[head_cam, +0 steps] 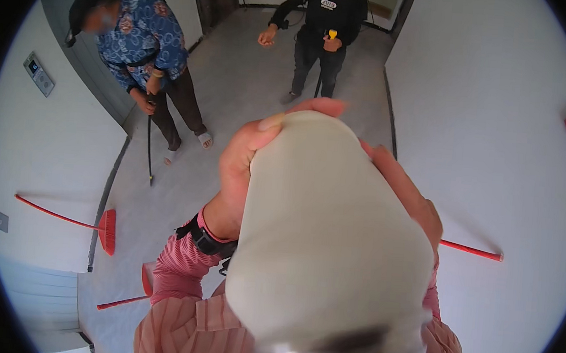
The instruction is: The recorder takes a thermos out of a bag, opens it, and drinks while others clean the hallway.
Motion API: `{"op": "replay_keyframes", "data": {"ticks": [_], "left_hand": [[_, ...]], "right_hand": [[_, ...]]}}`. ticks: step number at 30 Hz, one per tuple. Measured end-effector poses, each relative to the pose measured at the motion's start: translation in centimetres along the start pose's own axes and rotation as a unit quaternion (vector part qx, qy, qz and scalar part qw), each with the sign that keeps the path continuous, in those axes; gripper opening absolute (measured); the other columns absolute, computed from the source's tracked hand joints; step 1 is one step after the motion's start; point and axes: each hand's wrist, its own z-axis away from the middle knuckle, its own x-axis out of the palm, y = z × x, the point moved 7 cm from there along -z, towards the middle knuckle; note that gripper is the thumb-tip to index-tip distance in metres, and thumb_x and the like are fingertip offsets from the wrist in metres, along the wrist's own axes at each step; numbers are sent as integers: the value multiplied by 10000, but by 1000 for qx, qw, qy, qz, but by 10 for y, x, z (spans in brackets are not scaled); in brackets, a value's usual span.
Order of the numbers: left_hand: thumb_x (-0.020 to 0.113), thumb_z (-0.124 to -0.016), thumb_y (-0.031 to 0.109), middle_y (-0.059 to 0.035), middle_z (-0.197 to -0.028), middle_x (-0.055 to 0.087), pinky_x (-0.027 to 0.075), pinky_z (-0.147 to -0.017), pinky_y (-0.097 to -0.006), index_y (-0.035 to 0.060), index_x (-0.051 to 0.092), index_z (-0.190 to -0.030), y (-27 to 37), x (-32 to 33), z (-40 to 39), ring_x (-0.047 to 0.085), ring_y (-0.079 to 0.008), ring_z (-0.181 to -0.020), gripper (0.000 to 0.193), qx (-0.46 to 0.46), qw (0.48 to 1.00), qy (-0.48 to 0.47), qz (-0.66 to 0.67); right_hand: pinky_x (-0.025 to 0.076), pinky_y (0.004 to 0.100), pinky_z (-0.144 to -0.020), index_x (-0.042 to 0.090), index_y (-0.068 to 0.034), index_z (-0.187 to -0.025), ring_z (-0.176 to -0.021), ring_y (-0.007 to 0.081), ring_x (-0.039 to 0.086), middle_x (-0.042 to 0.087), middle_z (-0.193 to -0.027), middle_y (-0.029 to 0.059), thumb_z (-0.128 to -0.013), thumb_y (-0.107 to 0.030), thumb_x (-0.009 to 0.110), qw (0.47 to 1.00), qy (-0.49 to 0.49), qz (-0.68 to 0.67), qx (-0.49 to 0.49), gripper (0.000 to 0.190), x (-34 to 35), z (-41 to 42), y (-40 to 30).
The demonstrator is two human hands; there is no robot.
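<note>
A smooth cream-white object point(335, 205), narrow at the top and wide below, fills the centre close to the camera; its kind cannot be told. My left hand point(245, 159) grips its upper left edge, thumb on the near face. My right hand point(410, 190) is at its right side, with its fingers partly hidden behind it. Fingertips also show over the top edge. The object's lower end is blurred, with dark and shiny parts. A black strap point(205, 237) circles my left wrist over a pink sleeve.
A red broom point(107, 233) leans at the left wall. Beside my left sleeve lies a red handle point(124, 303); another red handle point(474, 251) is at the right wall. One person point(144, 44) holds a thin black pole point(149, 147); a second person point(330, 27) holds a yellow-topped item point(332, 35).
</note>
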Motion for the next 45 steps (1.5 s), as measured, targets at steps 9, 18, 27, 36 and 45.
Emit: {"op": "replay_keyframes", "data": {"ticks": [9,18,27,36,45], "left_hand": [[424,-1009,367,-160,-1196,679,515,-978,-418,-12,568,-1317,-27,-67,14,663,-276,-1060,509,51,949,252,-181],[420,-992,380,-99,-1218,678,533,-924,-492,71,604,-1273,-75,-128,6,653,-288,-1096,457,11,969,192,152],[360,-966,477,-90,-1200,677,554,-674,-562,160,598,-1277,-86,-183,35,674,-367,-1025,504,-36,958,246,140],[384,-946,454,-68,-1166,691,549,-633,-556,180,621,-1245,-116,-214,65,681,-350,-976,470,-62,931,327,146],[401,-947,485,-57,-1095,716,552,-634,-552,176,643,-1204,-127,-218,70,695,-327,-942,470,-80,913,367,157]], "right_hand": [[486,278,-931,179,39,-1571,-1106,147,641,572,-1383,133,-958,-193,684,975,-48,-78,203,827,8,41,71],[504,267,-851,227,-4,-1570,-954,115,667,690,-1102,89,-1005,-164,601,916,16,-184,356,696,5,90,113],[599,422,-739,550,-51,-1292,-965,322,695,687,-1050,166,-1066,-493,364,698,402,-408,430,531,-54,133,195],[563,360,-725,571,-55,-1276,-973,233,690,677,-1083,142,-1072,-476,364,778,277,-281,489,512,-26,83,170],[523,324,-670,645,-35,-1093,-780,215,688,683,-888,100,-885,-256,724,938,38,123,321,314,-16,25,151]]}}
